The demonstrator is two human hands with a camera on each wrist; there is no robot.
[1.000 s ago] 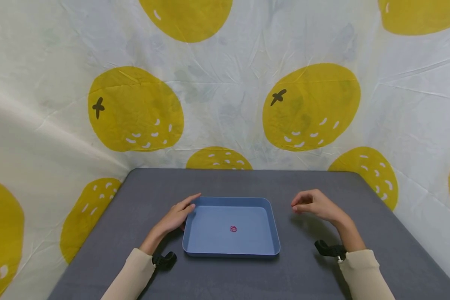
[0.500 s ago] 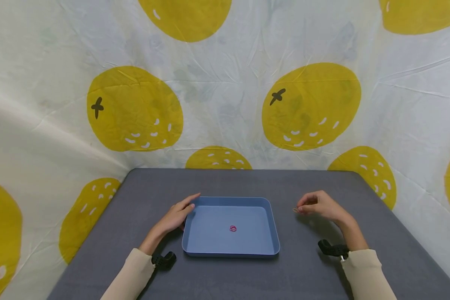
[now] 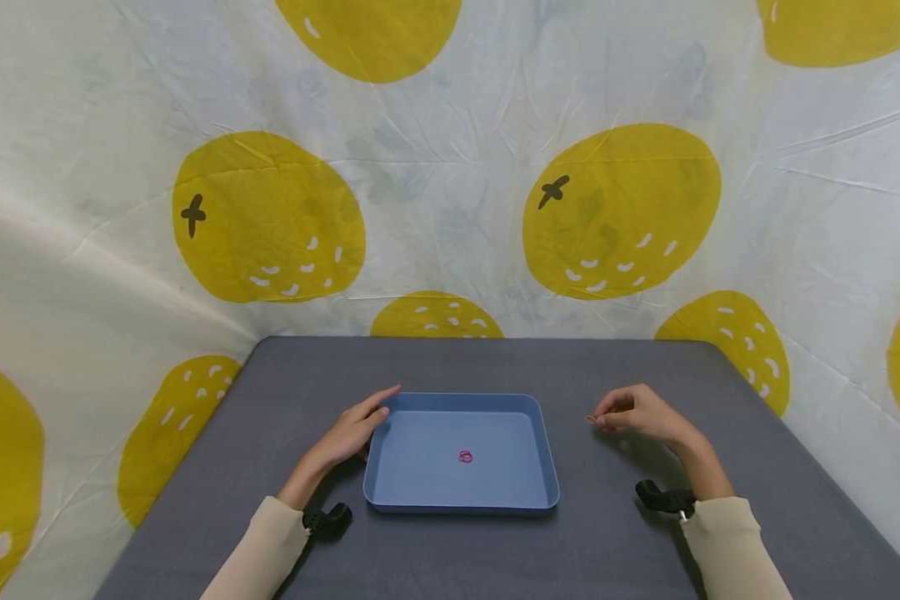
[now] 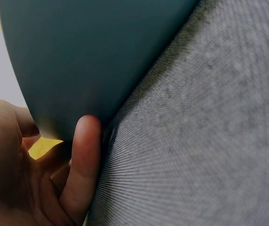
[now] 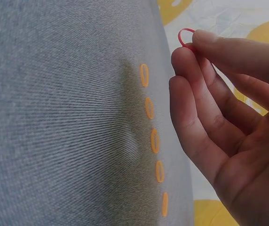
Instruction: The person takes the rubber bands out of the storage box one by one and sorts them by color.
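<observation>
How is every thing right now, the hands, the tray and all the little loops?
Tray: flat on the table, no lid.
Left hand: holding the tray's left side.
Right hand: pinching a loop.
Pinched loop: red, off the table.
Tray loops: red, bunched, count unclear.
Orange loops: five, in a row on the table.

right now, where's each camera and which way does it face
Head: worn there, facing forward and down at the tray; left hand, right hand and sleeves show.
Left wrist: worn there, facing the tray's side; left hand shows.
Right wrist: worn there, facing a red loop; right hand shows.
Head and left wrist both show the tray.
</observation>
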